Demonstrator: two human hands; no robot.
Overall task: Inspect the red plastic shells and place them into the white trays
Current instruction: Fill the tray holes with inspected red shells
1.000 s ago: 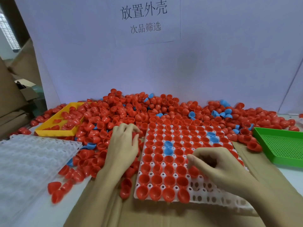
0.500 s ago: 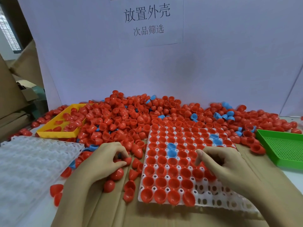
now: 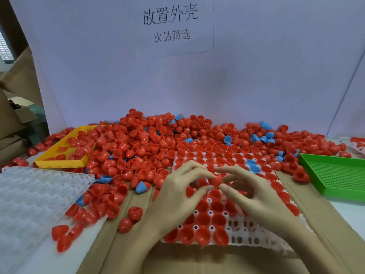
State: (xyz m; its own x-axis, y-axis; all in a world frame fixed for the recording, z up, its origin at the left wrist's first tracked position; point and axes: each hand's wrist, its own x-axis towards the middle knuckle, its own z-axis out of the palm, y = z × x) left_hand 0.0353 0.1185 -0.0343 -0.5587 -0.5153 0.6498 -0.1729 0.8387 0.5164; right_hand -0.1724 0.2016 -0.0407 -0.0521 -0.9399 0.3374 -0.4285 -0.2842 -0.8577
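Note:
A white tray [image 3: 256, 243] lies in front of me, most of its cups filled with red shells and a few blue ones. Above its middle, my left hand [image 3: 177, 196] and my right hand [image 3: 254, 194] meet. Both pinch one red shell [image 3: 215, 179] between thumb and fingertips, held just over the tray. A large heap of red shells [image 3: 150, 143] with a few blue shells spreads behind and to the left of the tray. The tray's near right cups are bare.
A second white tray [image 3: 29, 196] without shells lies at the left. A yellow tray [image 3: 65, 163] holding red shells sits at the back left, a green perforated tray [image 3: 335, 175] at the right. Loose shells [image 3: 126, 224] lie on the cardboard near my left wrist. A white board stands behind.
My left hand left the loose shells at the left and came over the tray with a red shell. My right hand rose from the tray cups and now shares the pinch.

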